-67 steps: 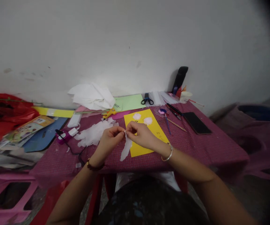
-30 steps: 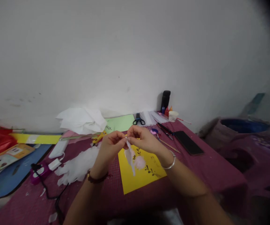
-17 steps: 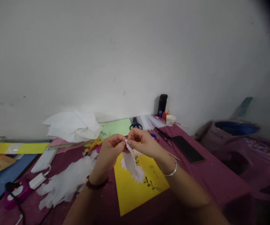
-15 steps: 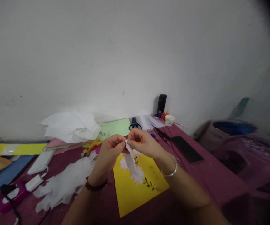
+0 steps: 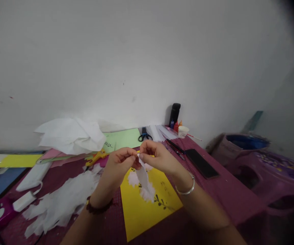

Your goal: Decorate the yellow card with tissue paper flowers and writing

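Thumb and fingers of my left hand [image 5: 120, 170] pinch the top end of a thin white paper piece [image 5: 142, 175]. From the other side, my right hand [image 5: 155, 156] pinches that same end, so the fingertips of both hands meet. The piece hangs down over a yellow sheet [image 5: 147, 217]. Pale pinkish-white ruffled petals [image 5: 148, 193] and dark painted leaf sprigs [image 5: 160, 201] show on the sheet, partly hidden by my hands and the hanging paper. To the left lies a heap of torn-looking white paper pieces [image 5: 62, 197].
A yellow glue gun [image 5: 96, 158], crumpled white paper [image 5: 71, 137] and a green sheet [image 5: 125, 136] lie beyond my left hand. Scissors [image 5: 144, 135], small paint bottles [image 5: 176, 126], a paper cup [image 5: 183, 131] and a phone [image 5: 201, 163] are farther right. A purple stool [image 5: 266, 183] stands beside the table.
The view has shifted slightly, so the table things sit farther left. Both hands keep their pinch on the white paper piece, which has turned a little.
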`<state>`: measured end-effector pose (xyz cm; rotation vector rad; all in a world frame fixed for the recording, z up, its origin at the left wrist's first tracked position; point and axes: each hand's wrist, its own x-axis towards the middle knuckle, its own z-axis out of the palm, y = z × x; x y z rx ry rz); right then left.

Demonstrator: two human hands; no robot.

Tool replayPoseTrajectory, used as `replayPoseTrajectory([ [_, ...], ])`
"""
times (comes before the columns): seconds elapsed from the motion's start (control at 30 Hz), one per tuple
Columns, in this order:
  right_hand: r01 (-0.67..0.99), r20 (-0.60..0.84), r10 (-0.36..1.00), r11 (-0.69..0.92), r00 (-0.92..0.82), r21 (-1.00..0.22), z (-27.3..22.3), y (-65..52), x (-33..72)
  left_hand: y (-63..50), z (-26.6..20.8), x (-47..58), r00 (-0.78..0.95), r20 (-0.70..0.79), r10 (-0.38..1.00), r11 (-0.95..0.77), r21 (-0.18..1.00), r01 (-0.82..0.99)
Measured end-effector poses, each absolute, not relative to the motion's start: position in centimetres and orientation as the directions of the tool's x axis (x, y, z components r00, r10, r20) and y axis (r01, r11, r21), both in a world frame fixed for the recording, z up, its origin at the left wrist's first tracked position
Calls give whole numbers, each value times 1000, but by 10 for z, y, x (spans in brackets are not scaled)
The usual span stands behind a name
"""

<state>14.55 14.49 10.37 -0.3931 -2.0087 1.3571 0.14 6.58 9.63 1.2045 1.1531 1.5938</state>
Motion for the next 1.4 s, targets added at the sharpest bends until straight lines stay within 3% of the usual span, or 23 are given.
replayPoseTrajectory([
  [0.83,-78,411,567,518,-714,-851,106,143,151,63,97,8,-236,261,936,-278,960,-41],
  [1.2,-87,359,584,440,-728,-894,104,152,148,70,90,3,-191,215,958,-246,956,-161],
  [1.4,-88,363,583,446,-726,-891,99,158,146,71,94,4,-201,199,959,-225,968,-114],
])
